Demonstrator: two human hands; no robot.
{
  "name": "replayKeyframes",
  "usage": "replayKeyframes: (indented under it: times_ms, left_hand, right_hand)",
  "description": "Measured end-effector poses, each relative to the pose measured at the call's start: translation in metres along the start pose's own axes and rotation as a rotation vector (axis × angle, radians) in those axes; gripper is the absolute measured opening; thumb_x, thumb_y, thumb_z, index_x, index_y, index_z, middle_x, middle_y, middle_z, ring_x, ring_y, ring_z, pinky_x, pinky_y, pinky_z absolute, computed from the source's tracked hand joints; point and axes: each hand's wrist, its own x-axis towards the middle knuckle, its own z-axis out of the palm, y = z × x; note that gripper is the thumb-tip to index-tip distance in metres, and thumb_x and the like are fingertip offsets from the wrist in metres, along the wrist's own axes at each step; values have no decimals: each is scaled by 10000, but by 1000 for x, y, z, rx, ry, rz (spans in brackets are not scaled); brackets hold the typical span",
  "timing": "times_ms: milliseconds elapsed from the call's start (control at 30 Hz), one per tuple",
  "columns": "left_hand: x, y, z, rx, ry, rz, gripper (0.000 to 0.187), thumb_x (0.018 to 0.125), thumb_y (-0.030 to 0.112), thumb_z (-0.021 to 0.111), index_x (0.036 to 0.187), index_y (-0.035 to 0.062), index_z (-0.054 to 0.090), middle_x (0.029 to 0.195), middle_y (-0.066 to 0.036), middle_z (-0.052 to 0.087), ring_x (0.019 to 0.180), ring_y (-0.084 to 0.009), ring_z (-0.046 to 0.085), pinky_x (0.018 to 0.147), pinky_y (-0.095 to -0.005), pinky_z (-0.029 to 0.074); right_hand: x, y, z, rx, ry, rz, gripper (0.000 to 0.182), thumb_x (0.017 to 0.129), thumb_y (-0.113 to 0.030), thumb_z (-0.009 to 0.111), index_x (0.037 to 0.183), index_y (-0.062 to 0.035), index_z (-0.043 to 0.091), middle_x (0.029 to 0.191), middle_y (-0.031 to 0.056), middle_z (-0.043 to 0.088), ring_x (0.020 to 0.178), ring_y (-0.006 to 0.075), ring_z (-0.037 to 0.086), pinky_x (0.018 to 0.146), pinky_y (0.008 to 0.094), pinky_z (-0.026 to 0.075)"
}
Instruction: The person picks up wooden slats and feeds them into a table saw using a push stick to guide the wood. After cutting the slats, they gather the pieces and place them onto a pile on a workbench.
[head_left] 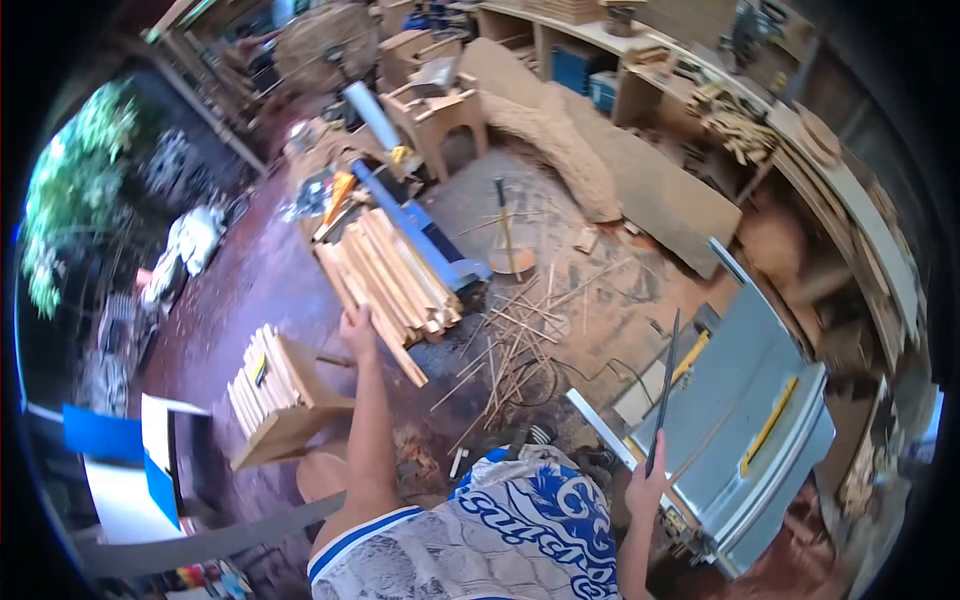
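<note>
My left hand (355, 332) is closed around the near edge of a wooden strip (402, 362), which lies along the side of a stack of similar wooden strips (385, 270). In my right hand (646, 483) is a long, thin dark stick (668, 385), held upright and pointing away from me. Just beyond that hand stands a grey metal machine table (755, 385) with a yellow bar (768, 428) on it. Below my left hand, to the left, a wooden stool-like stand (300, 400) carries more short strips (258, 385).
Thin offcuts (515, 350) lie scattered on the floor ahead. A blue metal frame (420, 225) runs beside the strip stack. Sawdust-covered boards (640, 170) lie farther back, and a cluttered workbench (740, 110) lines the right. Blue and white panels (125, 450) stand at the left.
</note>
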Motion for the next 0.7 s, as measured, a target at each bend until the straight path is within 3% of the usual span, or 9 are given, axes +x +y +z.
replayKeyframes:
  times_ms: [133, 200, 400, 467, 533, 600, 667, 700]
  left_hand:
    - [33, -14, 21, -19, 77, -29, 324, 906, 200, 753, 1122, -37, 708, 986, -96, 734, 890, -172, 671, 814, -343, 538]
    - [59, -20, 44, 90, 75, 101, 388, 886, 262, 750, 1135, -33, 707, 1029, -154, 759, 934, -249, 720, 854, -383, 547]
    - [89, 34, 90, 496, 119, 20, 428, 873, 342, 705, 1161, 24, 716, 1090, -212, 755, 1032, -394, 718, 923, -467, 535]
    - [99, 6, 86, 471, 160, -47, 418, 884, 340, 675, 1161, 29, 708, 1092, -214, 752, 1046, -412, 707, 929, -497, 529]
    - [82, -7, 73, 402, 360, -151, 434, 895, 348, 659, 1175, 19, 688, 1127, -226, 742, 1067, -436, 695, 942, -522, 522]
    - [78, -48, 53, 445, 387, -248, 422, 915, 318, 631, 1176, -11, 669, 1121, -249, 730, 1059, -445, 694, 939, -518, 520]
    - [73, -80, 33, 567, 354, -237, 425, 932, 318, 625, 1158, -41, 661, 1084, -273, 720, 1048, -450, 693, 935, -512, 518]
    - [68, -79, 29, 570, 345, -235, 425, 932, 318, 625, 1158, -41, 661, 1084, -273, 720, 1048, -450, 693, 935, -512, 518]
  right_hand:
    - [-20, -8, 23, -7, -78, 20, 647, 942, 57, 430, 1584, -21, 417, 1539, 260, 524, 1457, 350, 494, 1190, 380, 358]
    - [-22, -18, 29, -13, -88, 10, 648, 943, 61, 431, 1586, -22, 417, 1541, 259, 523, 1466, 337, 484, 1194, 378, 354]
    - [-30, -31, 33, -13, -99, 62, 620, 978, 32, 454, 1593, -40, 414, 1534, 246, 535, 1452, 326, 502, 1176, 371, 376]
    - [-33, -30, 35, 22, -54, 79, 609, 993, 11, 467, 1595, -61, 420, 1526, 239, 545, 1437, 308, 518, 1157, 356, 390]
    - [-40, -29, 33, 40, -28, 109, 618, 991, 8, 472, 1602, -73, 415, 1525, 241, 546, 1410, 293, 539, 1138, 353, 405]
    - [-43, -35, 29, 60, 7, 140, 628, 990, 5, 476, 1608, -85, 410, 1524, 243, 547, 1383, 278, 560, 1118, 349, 420]
    - [-48, -47, 20, -29, 91, 238, 657, 976, 4, 509, 1617, -68, 388, 1419, 233, 627, 1211, 252, 642, 1030, 342, 479]
    - [-50, -35, 18, -29, 97, 244, 657, 976, 4, 509, 1617, -68, 388, 1419, 233, 627, 1211, 252, 642, 1030, 342, 479]
